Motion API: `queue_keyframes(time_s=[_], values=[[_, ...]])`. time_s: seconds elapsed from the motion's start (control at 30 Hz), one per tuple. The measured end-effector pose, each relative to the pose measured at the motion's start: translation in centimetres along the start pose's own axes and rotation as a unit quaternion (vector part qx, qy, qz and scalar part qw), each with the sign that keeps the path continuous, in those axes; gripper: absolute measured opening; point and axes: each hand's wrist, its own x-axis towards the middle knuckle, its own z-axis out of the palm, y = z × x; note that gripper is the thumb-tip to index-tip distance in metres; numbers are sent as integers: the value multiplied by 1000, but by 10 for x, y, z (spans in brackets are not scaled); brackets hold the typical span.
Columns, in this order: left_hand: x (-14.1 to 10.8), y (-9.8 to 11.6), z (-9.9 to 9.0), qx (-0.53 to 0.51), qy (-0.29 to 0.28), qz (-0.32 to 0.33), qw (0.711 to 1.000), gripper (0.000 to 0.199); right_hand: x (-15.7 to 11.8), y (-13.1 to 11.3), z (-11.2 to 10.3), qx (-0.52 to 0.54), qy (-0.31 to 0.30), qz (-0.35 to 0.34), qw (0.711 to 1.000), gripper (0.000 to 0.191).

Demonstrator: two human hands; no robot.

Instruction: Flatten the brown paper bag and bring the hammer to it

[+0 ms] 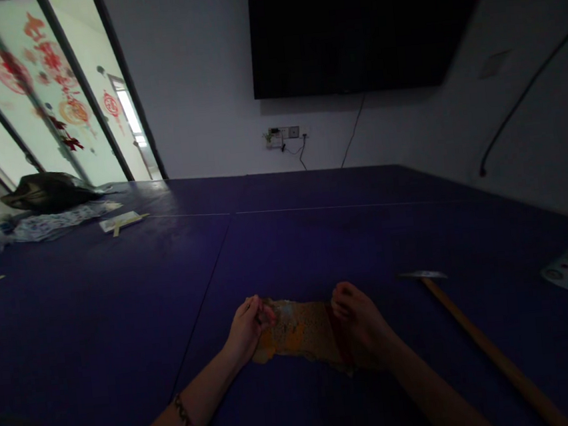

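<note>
Cloth (pixel 300 335) edges pinched, table (pixel 122 309) open.

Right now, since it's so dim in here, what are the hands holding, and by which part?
Both hold a yellowish patterned sheet: left hand at its left end, right hand at its right end.

No legible text anywhere.

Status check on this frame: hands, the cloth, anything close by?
Left hand and right hand grip opposite ends of the mottled yellow-brown cloth strip, flat on the dark blue table. Wooden-handled hammer lies right, apart.
</note>
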Motion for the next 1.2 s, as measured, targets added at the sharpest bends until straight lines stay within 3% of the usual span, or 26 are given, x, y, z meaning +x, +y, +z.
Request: queue_keyframes(time_s=[0.23,0.37,0.57,0.67,0.8,0.87,0.97,1.07,1.2], values=[[0,-6,0,21,-12,18,1000,36,-15,10,47,-190,-93,-30,977,24],[0,-5,-1,111,-18,27,993,32,-11,25,53,-220,-105,-42,969,10],[3,-3,-2,284,-80,57,954,15,-7,31,44,-176,-49,-52,982,12],[3,-5,-2,285,-90,56,953,11,-4,29,41,-111,-17,-34,993,16],[0,-8,0,277,-54,65,957,10,1,28,39,-5,-16,3,1000,27],[-1,-8,0,256,-21,67,964,11,2,30,38,35,-21,15,999,29],[-1,-3,-1,143,22,48,988,17,3,32,38,82,-20,30,996,27],[1,6,-1,-10,-3,0,1000,23,4,35,39,119,-11,42,992,28],[0,14,4,-159,-54,-89,982,25,7,37,39,150,0,55,987,25]])
